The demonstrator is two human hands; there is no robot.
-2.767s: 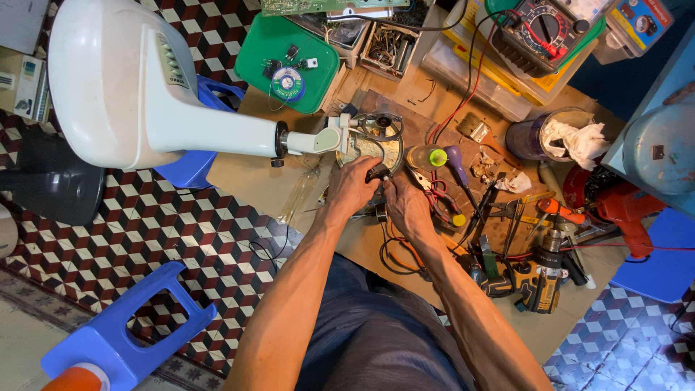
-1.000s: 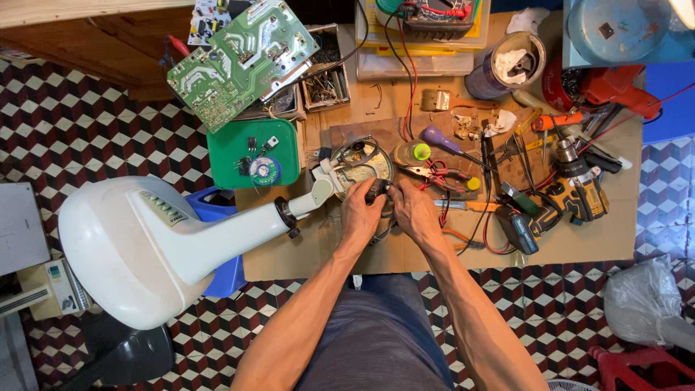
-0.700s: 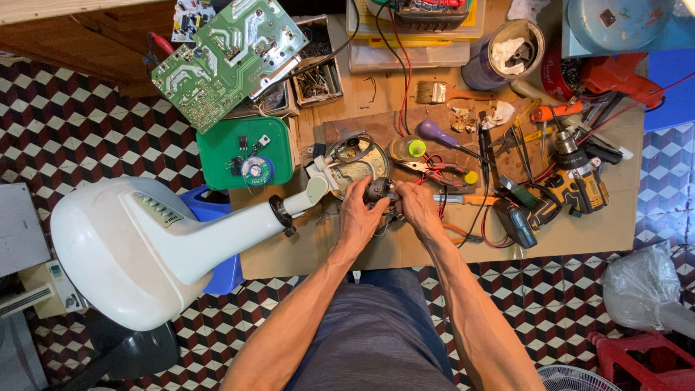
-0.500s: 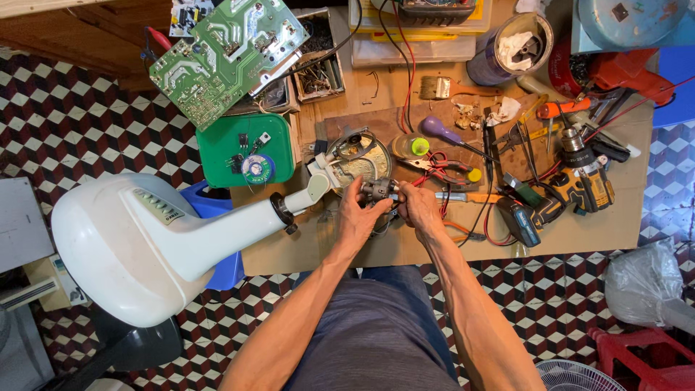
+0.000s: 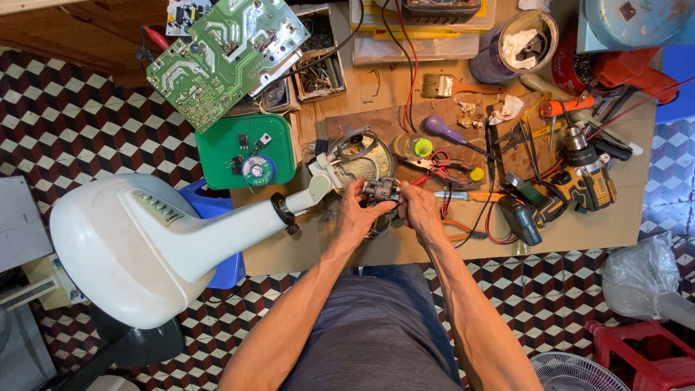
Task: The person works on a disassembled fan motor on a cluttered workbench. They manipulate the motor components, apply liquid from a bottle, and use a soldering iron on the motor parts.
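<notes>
**Small motor held over the bench**

Checkered floor below; over the cardboard bench (image 5: 579,232) I see my left hand (image 5: 353,213) and right hand (image 5: 420,210) closed on a small motor (image 5: 381,190): dense, rigid, best gripped by its body, beside the white fan stand (image 5: 145,239)

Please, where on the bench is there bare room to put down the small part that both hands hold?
Bare cardboard shows along the near edge, right of the right hand, below the yellow drill. Another bare strip lies below the white fan body, left of the left hand. The middle, around the purple screwdriver and red wires, is crowded.
</notes>
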